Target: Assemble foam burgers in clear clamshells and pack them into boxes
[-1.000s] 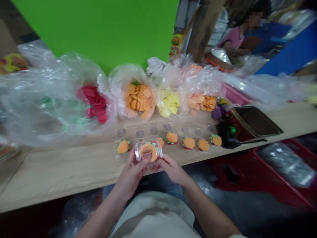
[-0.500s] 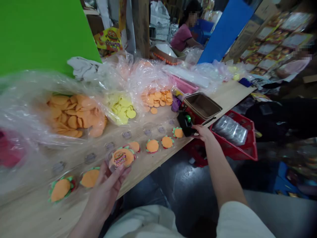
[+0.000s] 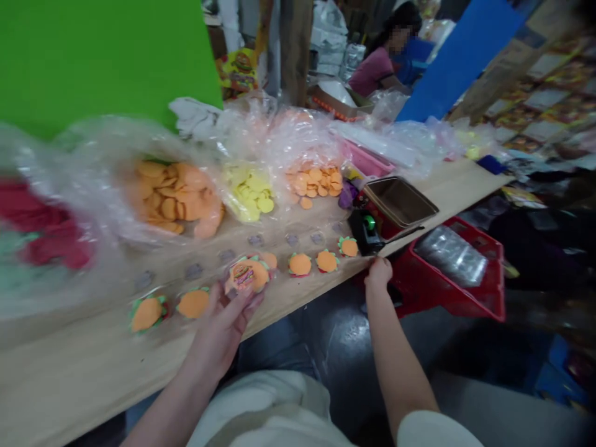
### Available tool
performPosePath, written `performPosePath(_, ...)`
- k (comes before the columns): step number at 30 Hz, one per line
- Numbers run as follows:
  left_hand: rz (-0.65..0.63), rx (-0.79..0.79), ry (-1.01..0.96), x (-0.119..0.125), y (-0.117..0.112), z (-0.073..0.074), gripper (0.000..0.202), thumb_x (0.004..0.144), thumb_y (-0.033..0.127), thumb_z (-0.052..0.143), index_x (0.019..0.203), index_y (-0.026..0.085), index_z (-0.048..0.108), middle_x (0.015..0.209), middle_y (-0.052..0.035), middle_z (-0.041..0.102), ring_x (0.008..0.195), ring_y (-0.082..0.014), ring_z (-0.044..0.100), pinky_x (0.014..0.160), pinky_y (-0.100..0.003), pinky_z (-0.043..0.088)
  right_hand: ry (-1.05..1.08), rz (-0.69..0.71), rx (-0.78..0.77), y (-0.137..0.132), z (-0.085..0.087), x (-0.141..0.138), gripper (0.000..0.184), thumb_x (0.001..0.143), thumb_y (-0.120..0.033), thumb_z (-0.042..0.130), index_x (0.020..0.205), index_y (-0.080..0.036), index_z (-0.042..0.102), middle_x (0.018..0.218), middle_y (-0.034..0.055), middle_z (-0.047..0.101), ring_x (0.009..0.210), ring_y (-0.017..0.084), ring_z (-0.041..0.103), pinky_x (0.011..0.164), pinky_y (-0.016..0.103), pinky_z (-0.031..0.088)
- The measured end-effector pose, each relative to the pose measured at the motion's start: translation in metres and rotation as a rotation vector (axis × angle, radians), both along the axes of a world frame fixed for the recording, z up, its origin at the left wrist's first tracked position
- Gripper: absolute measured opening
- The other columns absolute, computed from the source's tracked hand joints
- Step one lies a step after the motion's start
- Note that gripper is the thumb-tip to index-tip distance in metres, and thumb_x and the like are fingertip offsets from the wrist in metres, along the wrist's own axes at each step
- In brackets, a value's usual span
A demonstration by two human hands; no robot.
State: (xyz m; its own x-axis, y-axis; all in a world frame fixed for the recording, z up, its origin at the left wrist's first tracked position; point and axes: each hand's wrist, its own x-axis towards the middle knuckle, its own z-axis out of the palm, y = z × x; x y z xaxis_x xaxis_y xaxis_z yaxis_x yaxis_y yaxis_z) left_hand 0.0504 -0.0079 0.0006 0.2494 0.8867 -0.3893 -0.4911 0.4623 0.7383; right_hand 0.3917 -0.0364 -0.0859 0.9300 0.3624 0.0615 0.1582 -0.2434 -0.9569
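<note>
Fingers [image 3: 244, 305] of left hand [image 3: 222, 326] pinch round clear plastic capsule with orange burger toy [image 3: 246, 275], held just above front edge of wooden table [image 3: 69, 366]. Right hand [image 3: 378, 273] fingers curled at that edge beside black device [image 3: 364, 225]; grip cannot be determined.

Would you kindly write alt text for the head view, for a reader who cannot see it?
The left hand holds a clear-wrapped burger toy above a table; the right hand is at the table's edge beside a black device. Bags of orange and yellow discs lie behind.
</note>
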Motion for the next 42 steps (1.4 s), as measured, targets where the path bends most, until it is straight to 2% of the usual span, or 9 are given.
performPosePath(4, 0.041, 0.029, -0.062, -0.014, 0.000, 0.006, 0.047, 0.072, 0.022, 0.068, 0.114, 0.027, 0.047, 0.122, -0.0022, 0.054, 0.103, -0.0163, 0.058, 0.082, -0.026, 0.051, 0.051, 0.049, 0.036, -0.012, 0.016, -0.067, 0.019, 0.075, -0.037, 0.046, 0.071, -0.020, 0.053, 0.065, -0.0005, 0.055, 0.055, 0.012, 0.049, 0.046, 0.023, 0.042)
performPosePath(8, 0.057, 0.013, -0.100, -0.032, 0.000, 0.004, 0.035, 0.077, 0.029, 0.062, 0.109, 0.026, 0.049, 0.120, -0.0027, 0.054, 0.099, -0.0170, 0.059, 0.078, -0.028, 0.051, 0.196, 0.875, -0.043, -0.017, 0.054, -0.174, 0.023, 0.078, -0.040, 0.053, 0.077, -0.018, 0.062, 0.070, 0.0018, 0.062, 0.061, 0.013, 0.056, 0.053, 0.023, 0.046)
performPosePath(11, 0.102, 0.084, -0.063, -0.044, -0.003, 0.001, 0.032, 0.078, 0.026, 0.061, 0.107, 0.026, 0.050, 0.116, -0.0020, 0.056, 0.096, -0.0157, 0.058, 0.077, -0.029, 0.050, 0.269, 1.175, -0.057, -0.008, 0.076, -0.239, 0.023, 0.081, -0.039, 0.052, 0.079, -0.018, 0.063, 0.069, 0.0014, 0.063, 0.064, 0.013, 0.058, 0.056, 0.023, 0.047)
performPosePath(22, 0.233, 0.268, 0.008, -0.076, -0.015, -0.001, 0.044, 0.076, 0.020, 0.062, 0.116, 0.024, 0.045, 0.115, -0.0038, 0.056, 0.103, -0.0167, 0.053, 0.089, -0.031, 0.042, 0.414, 1.219, -0.114, 0.004, 0.074, -0.290, 0.028, 0.076, -0.043, 0.058, 0.073, -0.015, 0.060, 0.061, 0.0012, 0.061, 0.055, 0.011, 0.055, 0.054, 0.023, 0.046)
performPosePath(26, 0.216, 0.203, -0.062, -0.081, -0.014, -0.005, 0.041, 0.076, 0.023, 0.063, 0.113, 0.025, 0.046, 0.107, -0.0023, 0.059, 0.093, -0.0151, 0.057, 0.080, -0.028, 0.045, 0.477, 1.321, -0.145, 0.010, 0.068, -0.290, 0.031, 0.077, -0.046, 0.056, 0.075, -0.015, 0.060, 0.061, 0.0008, 0.060, 0.056, 0.012, 0.055, 0.055, 0.025, 0.047)
performPosePath(29, 0.217, 0.095, -0.163, -0.085, -0.010, -0.006, 0.036, 0.077, 0.027, 0.061, 0.111, 0.024, 0.049, 0.105, -0.0021, 0.060, 0.088, -0.0144, 0.059, 0.074, -0.026, 0.046, 0.270, 1.402, -0.275, 0.011, 0.060, -0.284, 0.032, 0.075, -0.042, 0.058, 0.093, -0.016, 0.062, 0.066, 0.0000, 0.061, 0.059, 0.013, 0.056, 0.058, 0.027, 0.047)
performPosePath(32, 0.256, 0.027, -0.222, -0.089, -0.004, -0.005, 0.036, 0.078, 0.031, 0.060, 0.112, 0.023, 0.051, 0.110, -0.0036, 0.059, 0.091, -0.0153, 0.059, 0.073, -0.025, 0.047, -0.043, 1.247, -0.314, 0.001, 0.062, -0.281, 0.035, 0.074, -0.035, 0.061, 0.104, -0.018, 0.059, 0.073, 0.0006, 0.063, 0.065, 0.015, 0.057, 0.063, 0.027, 0.046)
performPosePath(36, 0.336, 0.062, -0.181, -0.091, -0.002, -0.002, 0.037, 0.079, 0.030, 0.059, 0.114, 0.024, 0.050, 0.113, -0.0040, 0.058, 0.095, -0.0163, 0.058, 0.073, -0.025, 0.047, -0.225, 0.983, -0.142, -0.014, 0.083, -0.286, 0.019, 0.081, -0.035, 0.054, 0.082, -0.018, 0.064, 0.078, 0.0030, 0.064, 0.070, 0.015, 0.057, 0.066, 0.026, 0.045)
performPosePath(42, 0.407, 0.170, -0.113, -0.087, -0.011, 0.001, 0.040, 0.080, 0.025, 0.057, 0.118, 0.024, 0.045, 0.116, -0.0054, 0.056, 0.102, -0.0175, 0.055, 0.083, -0.030, 0.045, 0.063, 1.186, -0.229, -0.002, 0.092, -0.308, 0.024, 0.079, -0.039, 0.055, 0.080, -0.019, 0.067, 0.069, 0.0020, 0.066, 0.063, 0.015, 0.059, 0.055, 0.023, 0.044)
